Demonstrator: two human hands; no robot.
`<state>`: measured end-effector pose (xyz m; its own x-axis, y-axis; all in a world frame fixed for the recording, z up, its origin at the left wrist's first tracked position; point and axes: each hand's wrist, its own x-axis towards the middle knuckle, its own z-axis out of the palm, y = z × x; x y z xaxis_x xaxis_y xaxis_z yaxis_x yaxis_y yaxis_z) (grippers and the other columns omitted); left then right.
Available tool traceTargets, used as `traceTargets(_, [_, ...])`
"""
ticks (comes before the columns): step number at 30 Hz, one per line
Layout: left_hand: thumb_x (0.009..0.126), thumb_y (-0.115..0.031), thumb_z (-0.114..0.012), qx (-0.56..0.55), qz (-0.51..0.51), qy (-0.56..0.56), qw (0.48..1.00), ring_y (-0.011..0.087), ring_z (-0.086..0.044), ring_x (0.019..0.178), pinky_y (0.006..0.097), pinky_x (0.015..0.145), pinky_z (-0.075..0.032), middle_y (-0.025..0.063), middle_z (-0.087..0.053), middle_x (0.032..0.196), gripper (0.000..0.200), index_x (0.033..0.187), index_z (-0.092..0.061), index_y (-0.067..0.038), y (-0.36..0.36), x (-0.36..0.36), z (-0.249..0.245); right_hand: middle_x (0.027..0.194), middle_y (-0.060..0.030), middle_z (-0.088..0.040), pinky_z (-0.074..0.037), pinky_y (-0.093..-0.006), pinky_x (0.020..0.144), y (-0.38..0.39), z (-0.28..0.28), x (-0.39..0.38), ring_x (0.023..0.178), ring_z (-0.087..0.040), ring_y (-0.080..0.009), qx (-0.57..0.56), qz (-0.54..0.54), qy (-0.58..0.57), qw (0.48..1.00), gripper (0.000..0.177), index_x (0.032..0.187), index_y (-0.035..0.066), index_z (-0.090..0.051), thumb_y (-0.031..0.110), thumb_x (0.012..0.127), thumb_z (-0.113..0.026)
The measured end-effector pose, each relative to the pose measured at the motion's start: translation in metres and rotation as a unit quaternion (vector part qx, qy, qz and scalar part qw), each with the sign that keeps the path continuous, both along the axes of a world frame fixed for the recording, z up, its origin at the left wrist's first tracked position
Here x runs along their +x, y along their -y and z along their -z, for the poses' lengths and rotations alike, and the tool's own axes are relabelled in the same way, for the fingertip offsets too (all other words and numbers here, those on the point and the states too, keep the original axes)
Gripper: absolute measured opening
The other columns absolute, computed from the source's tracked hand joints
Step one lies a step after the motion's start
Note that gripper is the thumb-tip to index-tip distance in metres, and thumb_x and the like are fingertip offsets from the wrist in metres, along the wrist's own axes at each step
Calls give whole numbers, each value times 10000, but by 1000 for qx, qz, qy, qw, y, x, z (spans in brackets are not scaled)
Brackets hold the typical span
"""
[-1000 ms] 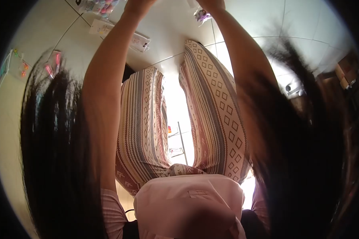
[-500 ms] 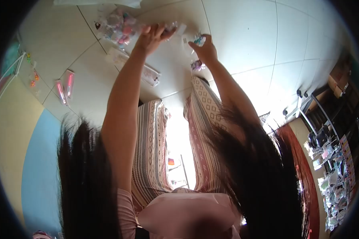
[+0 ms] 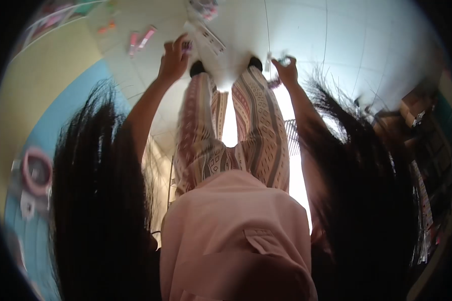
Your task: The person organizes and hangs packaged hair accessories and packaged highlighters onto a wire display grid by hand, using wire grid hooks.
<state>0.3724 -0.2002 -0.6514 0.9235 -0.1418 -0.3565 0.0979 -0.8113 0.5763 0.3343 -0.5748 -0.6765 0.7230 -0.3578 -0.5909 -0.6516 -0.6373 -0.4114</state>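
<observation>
My left hand (image 3: 174,64) is raised over the floor at left. Its fingers are closed on a small dark and purple item (image 3: 187,46) in what looks like clear wrapping, blurred by motion. My right hand (image 3: 288,71) pinches a small clear packet (image 3: 284,62) with a bluish-green tint. Close below its fingers shows a purple bundle (image 3: 274,82). Between the hands, a long flat clear package (image 3: 210,39) with dark marks lies on the tiles. Beyond it, at the top edge, is a clear bag (image 3: 204,7) of colourful small things.
Two pink packages (image 3: 146,36) lie on the tiled floor (image 3: 306,30) at upper left. A pink ring-shaped object (image 3: 36,171) is at far left by the blue and yellow wall (image 3: 60,100). At right stand a cardboard box (image 3: 415,109) and dark shelving (image 3: 434,150).
My body has risen, and my legs now look straighter. My left hand has drawn away from the bag of colourful things. Both hands still hold their small items.
</observation>
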Motion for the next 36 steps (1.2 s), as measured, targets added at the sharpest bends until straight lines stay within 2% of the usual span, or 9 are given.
traceTargets(4, [830, -99, -486, -107, -27, -48, 993, 345, -505, 1039, 408, 889, -438, 224, -405, 1125, 557, 1346, -312, -211, -46, -46, -154, 1003, -218, -603, -480, -407, 745, 25, -135, -5, 826, -612, -334, 40, 0, -64, 997, 729, 1216, 62, -397, 458, 691, -711])
traceTargets(5, [812, -94, -525, -136, -135, -209, 959, 292, -506, 1037, 366, 887, -432, 191, -436, 1128, 591, 1353, -310, -192, -31, -35, -239, 967, -212, -612, -484, -409, 721, 32, -148, -1, 792, -615, -326, 39, -20, 5, 999, 717, 1214, 68, -392, 451, 699, -710])
traceTargets(7, [795, -90, -546, -227, -165, -200, 939, 249, -517, 995, 337, 832, -447, 157, -465, 1112, 615, 1355, -313, -187, -38, -50, -294, 887, -195, -625, -492, -402, 680, 31, -182, 3, 734, -618, -303, 54, -40, 84, 994, 697, 1210, 71, -383, 436, 713, -710])
traceTargets(8, [786, -88, -556, -292, -180, -191, 920, 228, -522, 973, 323, 805, -454, 140, -480, 1104, 627, 1356, -314, -184, -91, -73, -250, 842, -184, -629, -494, -394, 662, -20, -163, 1, 710, -619, -289, 54, -53, 100, 992, 690, 1207, 67, -379, 427, 720, -710])
traceTargets(17, [913, -382, -500, -541, -298, -235, 750, 93, -493, 547, 237, 392, -408, 38, -573, 869, 378, 1219, -401, -184, -72, -127, -372, 744, -99, -582, -444, -335, 463, -75, -318, 81, 497, -535, -192, 161, -242, 235, 928, 612, 1194, 122, -397, 378, 743, -722])
traceTargets(22, [906, -371, -504, -636, -419, -152, 629, 142, -543, 575, 250, 437, -454, 85, -607, 927, 348, 1190, -458, -174, -68, -159, -366, 824, -34, -549, -361, -236, 383, -126, -387, 91, 469, -442, -84, 344, -332, 133, 868, 503, 1252, 157, -472, 177, 791, -673])
traceTargets(24, [914, -374, -456, -712, -437, -91, 543, 192, -565, 677, 396, 651, -507, 126, -599, 999, 330, 1180, -483, -180, -61, -179, -362, 854, -20, -547, -343, -217, 382, -160, -410, 81, 487, -442, -64, 381, -418, 148, 811, 453, 1225, 141, -513, 97, 791, -634])
traceTargets(29, [881, -332, -475, -802, -417, 36, 426, 202, -528, 726, 350, 673, -460, 142, -569, 1038, 350, 1172, -502, -138, -23, -203, -400, 883, -22, -578, -371, -195, 422, -251, -484, 29, 491, -448, -55, 524, -399, 49, 751, 374, 1158, 66, -520, 73, 791, -590])
traceTargets(36, [839, -364, -475, -837, -331, 139, 414, 203, -523, 834, 327, 696, -454, 147, -513, 1218, 578, 1311, -399, -38, -87, -218, -425, 822, -26, -559, -418, -227, 528, -353, -483, 12, 659, -520, -72, 490, -475, 128, 719, 263, 1030, 36, -531, 141, 803, -610])
